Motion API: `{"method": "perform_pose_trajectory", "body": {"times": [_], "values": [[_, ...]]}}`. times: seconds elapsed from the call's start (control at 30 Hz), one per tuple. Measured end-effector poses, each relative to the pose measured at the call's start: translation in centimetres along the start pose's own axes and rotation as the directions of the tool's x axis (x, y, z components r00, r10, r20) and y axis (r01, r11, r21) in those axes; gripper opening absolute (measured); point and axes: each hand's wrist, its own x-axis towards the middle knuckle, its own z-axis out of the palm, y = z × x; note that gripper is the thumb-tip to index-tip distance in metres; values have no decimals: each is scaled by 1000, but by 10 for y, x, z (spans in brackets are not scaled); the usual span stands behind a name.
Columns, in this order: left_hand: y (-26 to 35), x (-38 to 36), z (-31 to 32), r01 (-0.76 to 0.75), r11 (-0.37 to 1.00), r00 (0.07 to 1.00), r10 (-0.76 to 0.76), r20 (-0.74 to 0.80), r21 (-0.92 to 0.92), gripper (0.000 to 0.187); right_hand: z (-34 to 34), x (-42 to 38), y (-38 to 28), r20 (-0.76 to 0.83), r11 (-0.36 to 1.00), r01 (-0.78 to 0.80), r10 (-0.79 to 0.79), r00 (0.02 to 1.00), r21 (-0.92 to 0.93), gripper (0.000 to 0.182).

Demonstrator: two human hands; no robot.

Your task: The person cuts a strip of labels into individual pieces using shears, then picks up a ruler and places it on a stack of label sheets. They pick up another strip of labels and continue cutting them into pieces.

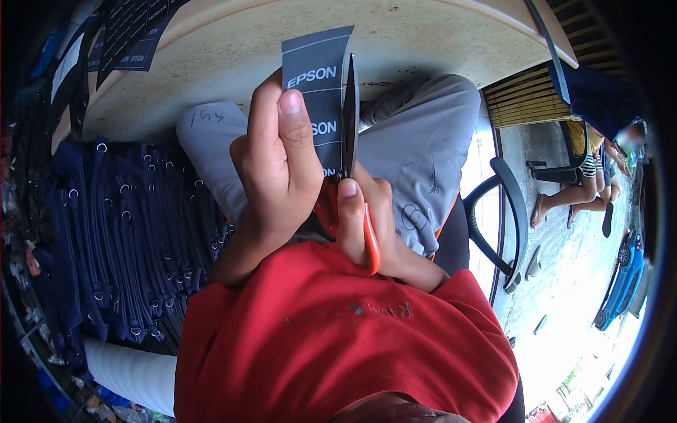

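Between the thumb and fingers of my left hand (282, 148) is a dark grey strip of EPSON labels (310, 60), held upright with thin white lines across it. My right hand (363, 215) grips a pair of scissors (350, 120) by its orange-red handles. The dark blades point away from me and run along the right edge of the strip, looking nearly closed. Both hands are close together above my lap, and the lower end of the strip is hidden behind my left hand and the scissors.
A pale table (211, 49) spans the front, with more printed label sheets (134, 35) hanging at its left. Many dark blue straps with metal rings (127, 233) hang to my left. A black chair armrest (515, 218) is at right; beyond it sits another person (589, 176).
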Motion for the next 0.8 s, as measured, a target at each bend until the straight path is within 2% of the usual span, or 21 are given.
{"method": "perform_pose_trajectory", "body": {"times": [0.17,0.27,0.47,0.8], "values": [[-1,1,1,-30,1000,999,30,-16,6,27,0,0,-2,-9,999,14,-14,1000,-33,29],[1,0,-1,15,1000,1000,-15,11,-14,27,0,0,-2,-15,999,3,-4,1000,-49,29],[0,-1,1,8,999,1000,-9,-18,-41,27,0,-1,-4,-15,998,-15,14,1000,-54,32],[-2,-2,0,10,996,1000,-10,-5,-86,28,-1,-1,-4,-15,997,8,-9,1000,-74,45]]}}
